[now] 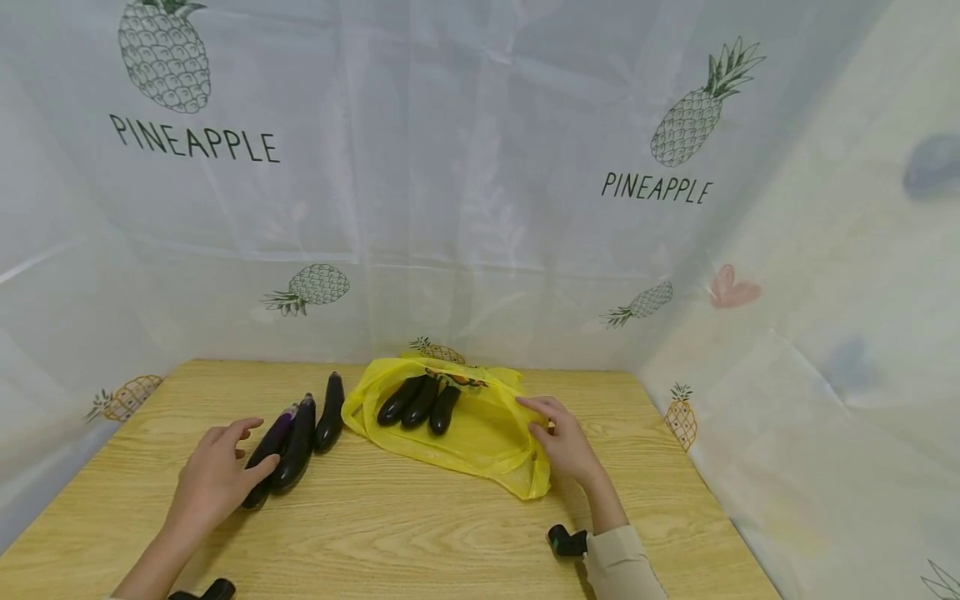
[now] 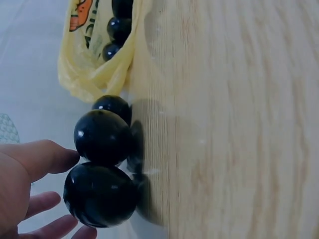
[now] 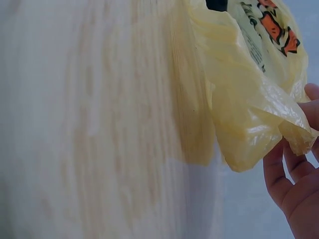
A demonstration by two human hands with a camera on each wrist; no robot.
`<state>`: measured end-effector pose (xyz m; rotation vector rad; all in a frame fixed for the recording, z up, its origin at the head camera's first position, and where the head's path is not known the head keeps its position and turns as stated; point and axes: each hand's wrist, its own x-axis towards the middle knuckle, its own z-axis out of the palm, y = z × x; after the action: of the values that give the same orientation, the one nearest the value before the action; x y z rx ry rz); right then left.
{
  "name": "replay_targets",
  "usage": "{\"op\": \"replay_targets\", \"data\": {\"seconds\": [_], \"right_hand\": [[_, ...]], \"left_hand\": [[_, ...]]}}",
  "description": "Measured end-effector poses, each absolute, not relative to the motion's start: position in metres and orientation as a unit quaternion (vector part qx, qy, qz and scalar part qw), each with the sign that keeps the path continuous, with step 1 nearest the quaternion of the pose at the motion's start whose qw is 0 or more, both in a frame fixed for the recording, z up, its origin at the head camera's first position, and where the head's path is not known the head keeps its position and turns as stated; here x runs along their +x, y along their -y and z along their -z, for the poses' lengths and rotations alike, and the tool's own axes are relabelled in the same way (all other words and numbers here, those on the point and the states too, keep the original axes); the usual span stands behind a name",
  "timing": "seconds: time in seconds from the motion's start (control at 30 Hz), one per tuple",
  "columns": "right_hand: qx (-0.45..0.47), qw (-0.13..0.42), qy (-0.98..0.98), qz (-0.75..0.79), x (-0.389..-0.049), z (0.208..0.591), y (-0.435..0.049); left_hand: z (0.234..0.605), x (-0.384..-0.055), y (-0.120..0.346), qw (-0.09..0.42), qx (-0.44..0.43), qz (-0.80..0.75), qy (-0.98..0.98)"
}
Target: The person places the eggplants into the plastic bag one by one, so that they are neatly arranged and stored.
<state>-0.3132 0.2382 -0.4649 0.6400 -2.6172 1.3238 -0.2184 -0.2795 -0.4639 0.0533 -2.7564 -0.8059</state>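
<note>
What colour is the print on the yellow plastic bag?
The print is orange with black outlines, showing best in the right wrist view.

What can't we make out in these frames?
- Head: far ends of the bagged eggplants, hidden by the yellow bag.
- Head: part of the leftmost loose eggplant, covered by the left hand.
- Right wrist: part of the right hand, cut off by the right edge.
- Right wrist: small lettering, too blurred to read.
</note>
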Motion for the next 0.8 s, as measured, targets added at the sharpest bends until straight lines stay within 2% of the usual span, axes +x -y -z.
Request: {"op": "replay_targets", "data": {"seconds": [0.63, 0.8], "right_hand": [[0.211, 0.07, 0.87, -0.44, -0.313, 0.466, -0.239], [0.21, 0.071, 0.87, -0.441, -0.314, 0.466, -0.238]], "left_hand": [[0.47, -0.218, 0.294, 0.095, 0.009, 0.271, 0.958], [0.468, -0.213, 0.294, 0.069, 0.005, 0.271, 0.96]]}}
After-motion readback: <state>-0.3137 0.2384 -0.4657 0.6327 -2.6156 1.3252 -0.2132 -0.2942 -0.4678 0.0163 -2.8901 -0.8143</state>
